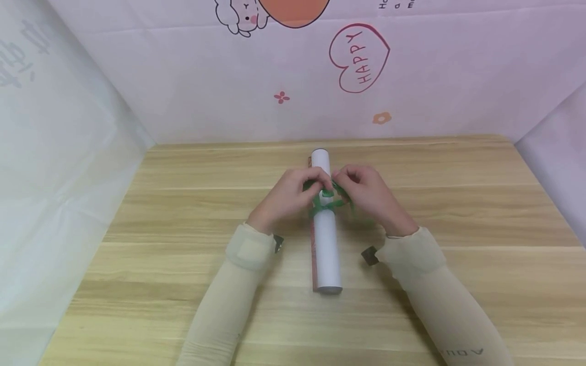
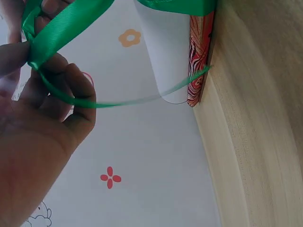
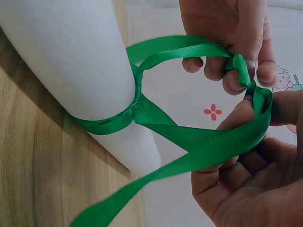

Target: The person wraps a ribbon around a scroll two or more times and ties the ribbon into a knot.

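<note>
A white paper roll lies lengthwise on the wooden table, with a red patterned strip along its left side. Green satin ribbon circles the roll around its middle, crossing on top. Both ribbon ends rise into loops above it. My left hand pinches one loop between thumb and fingers. Close beside it, my right hand pinches the other part of the ribbon. In the right wrist view the fingertips of both hands nearly meet, and one loose tail hangs down toward the lower left.
The wooden table ends at a white printed cloth behind it, with a heart and flowers. White cloth also hangs at the left side. Dark wrist-camera pieces stick out from the sleeves' cuffs.
</note>
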A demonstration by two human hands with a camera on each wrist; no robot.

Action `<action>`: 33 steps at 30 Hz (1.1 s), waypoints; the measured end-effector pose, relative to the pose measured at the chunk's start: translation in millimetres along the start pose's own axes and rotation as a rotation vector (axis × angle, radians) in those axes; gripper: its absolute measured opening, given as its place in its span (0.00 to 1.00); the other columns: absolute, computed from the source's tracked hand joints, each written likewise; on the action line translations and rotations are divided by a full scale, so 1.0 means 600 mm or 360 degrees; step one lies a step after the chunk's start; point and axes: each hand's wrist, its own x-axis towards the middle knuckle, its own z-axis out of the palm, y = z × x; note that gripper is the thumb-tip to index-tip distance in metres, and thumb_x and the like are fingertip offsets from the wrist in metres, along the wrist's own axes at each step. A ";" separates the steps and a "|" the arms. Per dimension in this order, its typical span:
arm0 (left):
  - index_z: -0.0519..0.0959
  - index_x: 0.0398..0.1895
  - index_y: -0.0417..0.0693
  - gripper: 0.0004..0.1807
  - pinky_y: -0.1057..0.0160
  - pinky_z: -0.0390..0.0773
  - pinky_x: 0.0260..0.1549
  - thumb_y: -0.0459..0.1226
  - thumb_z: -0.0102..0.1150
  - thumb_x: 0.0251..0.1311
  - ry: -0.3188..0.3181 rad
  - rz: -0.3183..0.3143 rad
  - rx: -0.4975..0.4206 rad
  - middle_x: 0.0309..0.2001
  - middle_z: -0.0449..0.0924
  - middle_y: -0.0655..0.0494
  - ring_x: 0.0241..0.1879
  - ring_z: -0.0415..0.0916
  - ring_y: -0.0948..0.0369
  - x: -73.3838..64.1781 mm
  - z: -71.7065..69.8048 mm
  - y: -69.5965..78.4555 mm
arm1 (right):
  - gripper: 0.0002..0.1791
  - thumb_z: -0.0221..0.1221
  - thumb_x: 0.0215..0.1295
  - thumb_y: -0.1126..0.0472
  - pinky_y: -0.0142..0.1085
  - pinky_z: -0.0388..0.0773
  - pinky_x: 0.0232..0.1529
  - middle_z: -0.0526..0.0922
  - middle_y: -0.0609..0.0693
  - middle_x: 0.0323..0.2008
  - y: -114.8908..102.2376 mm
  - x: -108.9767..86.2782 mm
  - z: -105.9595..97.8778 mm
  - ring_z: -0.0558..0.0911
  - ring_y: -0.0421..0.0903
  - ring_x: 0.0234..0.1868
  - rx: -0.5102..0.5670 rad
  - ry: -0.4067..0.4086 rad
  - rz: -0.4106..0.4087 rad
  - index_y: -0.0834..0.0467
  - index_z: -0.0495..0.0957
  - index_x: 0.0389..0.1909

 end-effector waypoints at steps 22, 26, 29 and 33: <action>0.90 0.46 0.49 0.06 0.59 0.81 0.54 0.35 0.68 0.69 0.0078 -0.0100 0.0090 0.46 0.90 0.58 0.51 0.80 0.60 -0.001 -0.002 0.004 | 0.25 0.51 0.82 0.44 0.39 0.73 0.48 0.81 0.54 0.42 0.002 -0.001 -0.002 0.76 0.49 0.47 -0.0004 -0.0027 0.0030 0.61 0.78 0.36; 0.89 0.46 0.47 0.06 0.50 0.80 0.59 0.34 0.68 0.69 0.0107 0.0018 0.0101 0.46 0.88 0.55 0.49 0.80 0.59 -0.002 -0.010 0.001 | 0.23 0.50 0.83 0.45 0.40 0.71 0.53 0.82 0.53 0.46 0.000 -0.001 -0.001 0.75 0.49 0.50 0.0009 -0.0028 0.0056 0.60 0.80 0.38; 0.88 0.45 0.45 0.06 0.48 0.79 0.59 0.34 0.68 0.69 0.0122 0.0090 0.0122 0.46 0.87 0.54 0.47 0.78 0.59 -0.002 -0.015 -0.002 | 0.23 0.49 0.83 0.45 0.41 0.70 0.57 0.84 0.52 0.51 -0.002 -0.001 -0.001 0.75 0.49 0.54 0.0008 -0.0039 0.0083 0.59 0.81 0.41; 0.88 0.46 0.44 0.07 0.47 0.79 0.59 0.36 0.68 0.70 0.0106 0.0120 0.0134 0.46 0.86 0.52 0.47 0.77 0.58 -0.003 -0.022 -0.004 | 0.23 0.49 0.83 0.44 0.43 0.70 0.59 0.85 0.53 0.52 -0.001 0.000 -0.001 0.77 0.49 0.55 0.0019 -0.0048 0.0127 0.58 0.82 0.42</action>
